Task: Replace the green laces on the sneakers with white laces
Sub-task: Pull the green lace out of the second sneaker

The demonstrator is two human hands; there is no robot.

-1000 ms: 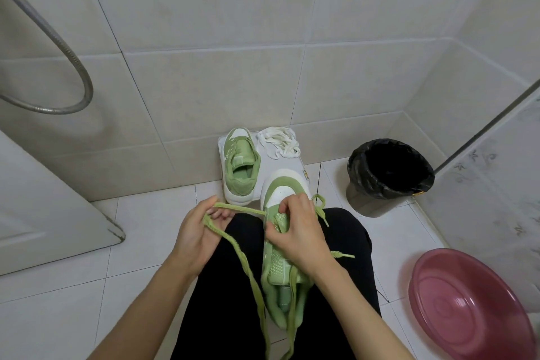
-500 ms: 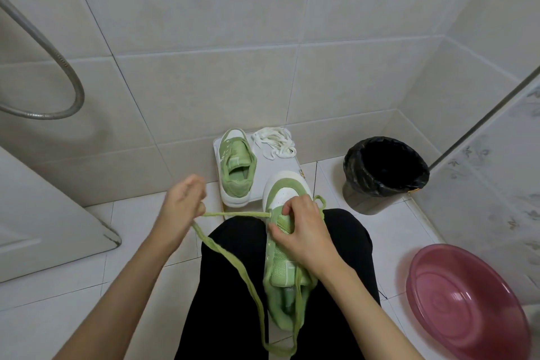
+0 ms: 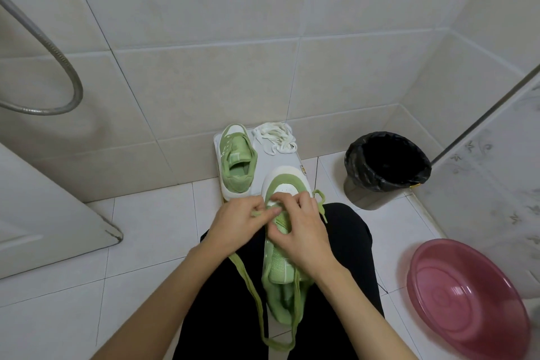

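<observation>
Pale beige tiles cover the walls of a small bathroom, and the floor [image 3: 152,228] is laid in glossy white tiles with thin grey joints. At far left a metal shower hose [image 3: 38,112] loops down the wall, and below it a white panel [image 3: 43,213] slants in, its corner just above the floor. At the foot of the back wall lies a flat white board [image 3: 277,168]. The far sneaker [image 3: 238,161] stands on its left half with the toe to the wall and no lace showing, and the white laces [image 3: 276,140] lie in a loose heap just beside it on the same board.

Nearer, the person's legs in black trousers [image 3: 228,316] fill the lower middle. The left hand [image 3: 236,225] has its fingers curled and pinches the green lace [image 3: 254,286] near one end; from there the lace hangs in a long loop down over the trousers. The near sneaker [image 3: 280,269] lies lengthwise on the lap, with its toe pointing at the board. The right hand [image 3: 304,231] holds its front, fingers bent over the lowest eyelets and thumb against the mesh.

To the right, a bin lined with a black bag [image 3: 365,193] stands in the corner. Nearer, a pink basin [image 3: 467,301] sits on the floor, and a frosted partition with a leaf pattern [image 3: 496,169] closes the right side.
</observation>
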